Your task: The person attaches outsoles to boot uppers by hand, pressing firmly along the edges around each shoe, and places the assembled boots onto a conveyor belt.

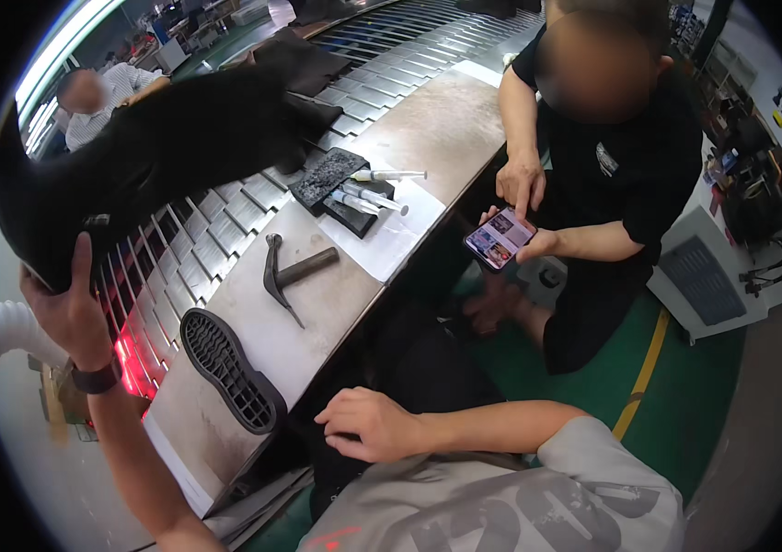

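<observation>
Black boot [161, 138] is raised over the slatted metal conveyor [414, 92], its near end clasped in the left hand [74, 299]. Well apart, the right hand [373, 423] rests near the worktop's [340, 299] edge, fingers relaxed, slightly curled. A black shoe sole [230, 368] and a hammer [308, 267] lie on the worktop.

My shirt [501, 501] is light grey with darker grey print, the boot [179, 129] is black, the sole [233, 373] is black with a grid pattern, the hammer [308, 267] is dark grey, the counter [451, 124] is blotched beige, the co-worker's shirt [658, 198] is black, and the green floor [685, 405] carries a yellow line [647, 373].
</observation>
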The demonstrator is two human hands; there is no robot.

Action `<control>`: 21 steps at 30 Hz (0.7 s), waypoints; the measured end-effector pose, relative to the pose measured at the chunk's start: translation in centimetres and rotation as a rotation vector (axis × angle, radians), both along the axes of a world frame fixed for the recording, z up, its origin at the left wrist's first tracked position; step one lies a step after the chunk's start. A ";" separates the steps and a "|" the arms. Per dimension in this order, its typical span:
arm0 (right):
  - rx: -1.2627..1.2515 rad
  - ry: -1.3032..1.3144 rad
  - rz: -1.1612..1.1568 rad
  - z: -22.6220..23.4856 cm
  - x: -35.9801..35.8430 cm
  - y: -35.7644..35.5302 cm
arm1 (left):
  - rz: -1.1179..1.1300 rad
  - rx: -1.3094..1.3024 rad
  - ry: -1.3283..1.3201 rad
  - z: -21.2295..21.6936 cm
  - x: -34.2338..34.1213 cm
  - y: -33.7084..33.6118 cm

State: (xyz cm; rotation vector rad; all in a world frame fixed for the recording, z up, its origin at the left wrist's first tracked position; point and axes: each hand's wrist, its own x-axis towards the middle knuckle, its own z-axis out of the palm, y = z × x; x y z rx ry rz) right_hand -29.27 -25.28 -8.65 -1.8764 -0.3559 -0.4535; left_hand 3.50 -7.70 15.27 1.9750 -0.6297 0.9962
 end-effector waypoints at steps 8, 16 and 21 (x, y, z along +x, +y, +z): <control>0.081 0.065 -0.106 0.2 -2.4 -1.2 | -0.349 -0.073 -0.115 -5.8 -10.7 -12.1; -0.095 0.240 -0.182 -6.9 -4.8 -4.3 | -0.906 0.019 -0.311 -16.7 -16.2 -17.3; -0.206 0.144 -0.356 -3.9 -5.9 -7.6 | -1.075 0.210 -0.552 -14.5 -19.0 -16.9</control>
